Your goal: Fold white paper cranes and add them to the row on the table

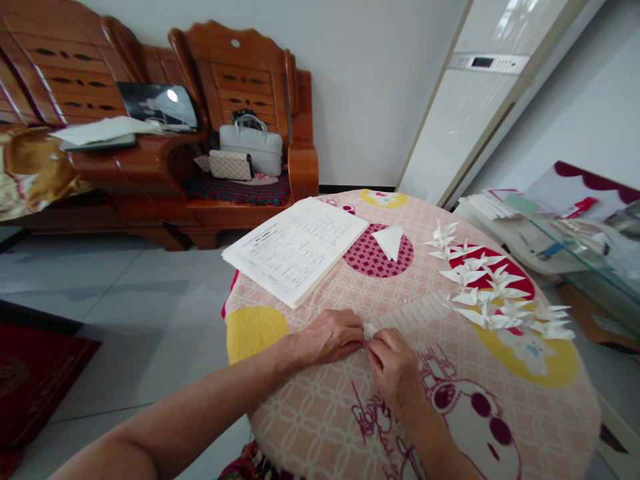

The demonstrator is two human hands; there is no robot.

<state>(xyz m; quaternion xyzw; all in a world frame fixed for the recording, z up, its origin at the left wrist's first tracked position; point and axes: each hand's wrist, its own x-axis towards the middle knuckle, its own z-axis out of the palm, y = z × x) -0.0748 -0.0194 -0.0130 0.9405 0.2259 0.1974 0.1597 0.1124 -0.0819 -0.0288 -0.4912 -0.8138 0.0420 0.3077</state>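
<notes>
Both hands meet over the round table, pinching a small folded piece of white paper [369, 331] that is mostly hidden by the fingers. My left hand [334, 337] grips it from the left, fingers closed. From the right, my right hand [394, 365] holds it with thumb and bent fingers. Beyond them lies a folded white paper triangle [390, 241]. A stack of printed sheets [297, 247] rests at the back left of the table. Several folded white paper cranes [493, 283] stand in rows on the right.
A patterned pink cloth [320, 427] covers the round table. Behind it stands a wooden chair [300, 160] with a grey bag [253, 145] and a quilted purse [230, 165]. A glass-topped stand [590, 253] with papers is at the right, near a tall white air conditioner [465, 100].
</notes>
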